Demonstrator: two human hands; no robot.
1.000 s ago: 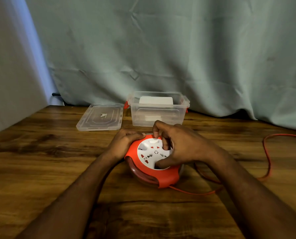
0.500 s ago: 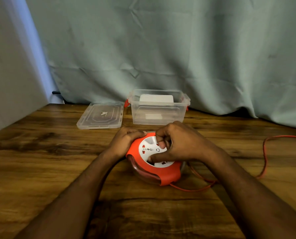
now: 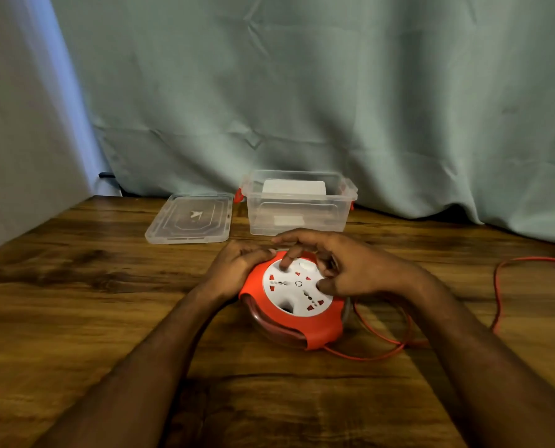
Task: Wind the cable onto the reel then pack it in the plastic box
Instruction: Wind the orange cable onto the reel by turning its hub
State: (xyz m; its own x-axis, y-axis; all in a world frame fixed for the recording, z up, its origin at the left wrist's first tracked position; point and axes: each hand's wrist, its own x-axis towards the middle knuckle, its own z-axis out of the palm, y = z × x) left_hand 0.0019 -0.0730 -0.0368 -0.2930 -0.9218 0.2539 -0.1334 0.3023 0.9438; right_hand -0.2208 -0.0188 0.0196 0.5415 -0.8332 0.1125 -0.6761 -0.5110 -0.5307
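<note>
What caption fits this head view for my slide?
Left hand steadies the reel, right hand on its socket face; red cable trails unwound.

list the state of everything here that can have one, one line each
cable reel: flat on the table, socket face up, held by both hands
red cable: partly wound, a long loose run on the table
plastic box: open, lid off, a white card inside
lid: lying flat left of the box
left hand: gripping the reel's rim
right hand: fingers spread on the white face
</note>
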